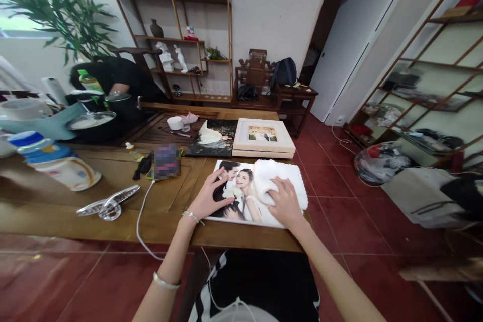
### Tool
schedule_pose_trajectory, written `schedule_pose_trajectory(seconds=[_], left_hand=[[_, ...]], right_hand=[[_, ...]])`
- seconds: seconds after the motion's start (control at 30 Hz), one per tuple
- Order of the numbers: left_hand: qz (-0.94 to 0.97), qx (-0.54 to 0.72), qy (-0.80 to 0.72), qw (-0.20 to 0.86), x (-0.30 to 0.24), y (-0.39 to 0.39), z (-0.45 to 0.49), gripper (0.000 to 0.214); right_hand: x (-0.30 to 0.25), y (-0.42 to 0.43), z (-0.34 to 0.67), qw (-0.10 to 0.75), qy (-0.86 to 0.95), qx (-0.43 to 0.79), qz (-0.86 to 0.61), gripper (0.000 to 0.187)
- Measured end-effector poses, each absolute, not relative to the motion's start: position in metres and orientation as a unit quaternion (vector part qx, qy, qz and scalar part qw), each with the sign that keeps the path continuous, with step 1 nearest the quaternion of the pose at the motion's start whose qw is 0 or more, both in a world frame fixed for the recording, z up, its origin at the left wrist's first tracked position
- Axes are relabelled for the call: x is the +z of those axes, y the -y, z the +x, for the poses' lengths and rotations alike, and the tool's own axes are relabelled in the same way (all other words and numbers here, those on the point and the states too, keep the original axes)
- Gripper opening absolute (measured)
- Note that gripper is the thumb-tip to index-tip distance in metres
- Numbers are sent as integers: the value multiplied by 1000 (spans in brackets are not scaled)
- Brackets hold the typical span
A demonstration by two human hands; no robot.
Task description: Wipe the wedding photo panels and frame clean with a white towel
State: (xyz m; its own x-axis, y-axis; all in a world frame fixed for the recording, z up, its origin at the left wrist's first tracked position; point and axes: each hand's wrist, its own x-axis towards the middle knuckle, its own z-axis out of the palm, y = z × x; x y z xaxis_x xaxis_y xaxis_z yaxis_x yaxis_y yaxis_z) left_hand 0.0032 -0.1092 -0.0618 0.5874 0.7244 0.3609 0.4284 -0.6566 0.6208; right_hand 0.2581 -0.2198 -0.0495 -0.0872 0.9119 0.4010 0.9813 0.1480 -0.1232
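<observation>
A wedding photo panel [241, 196] lies flat at the front edge of the wooden table, showing a couple with white flowers. My left hand [212, 196] rests on its left side, thumb and fingers spread, holding nothing. Over the panel's right part lies a folded white towel [298, 181]. My right hand [284, 200] grips this towel from above with bent fingers, pressing it on the panel. Just behind stand stacked pale wooden picture frames [241, 148], the upper one with a small photo, beside a dark photo panel [226, 147] with a white dress.
A phone [166, 162] with a white cable [141, 211] lies left of the panel. Further left are a metal object [109, 204] and a blue-capped bottle [56, 161]. A person in black [116, 78] leans at the far left. Red tiles [339, 211] border the table's right.
</observation>
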Motion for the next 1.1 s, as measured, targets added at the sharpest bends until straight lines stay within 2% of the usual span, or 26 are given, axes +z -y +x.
schedule_pose_trajectory(seconds=[0.23, 0.33, 0.5, 0.7, 0.9, 1.1], left_hand=[[835, 309, -353, 289, -62, 107, -2, 58], [836, 308, -358, 281, -64, 106, -4, 53], [847, 308, -363, 234, -72, 104, -6, 56], [855, 291, -368, 222, -79, 103, -5, 61], [861, 286, -353, 230, -74, 106, -2, 61], [865, 288, -342, 227, -70, 108, 0, 59]], right_hand=[[-47, 215, 255, 208, 756, -63, -617, 34], [-47, 212, 254, 216, 759, -59, -612, 36], [-50, 214, 257, 236, 767, -78, -591, 34], [-38, 208, 272, 328, 734, -170, -569, 26], [-35, 186, 266, 191, 792, -65, -576, 31], [-39, 187, 260, 179, 785, -51, -591, 29]])
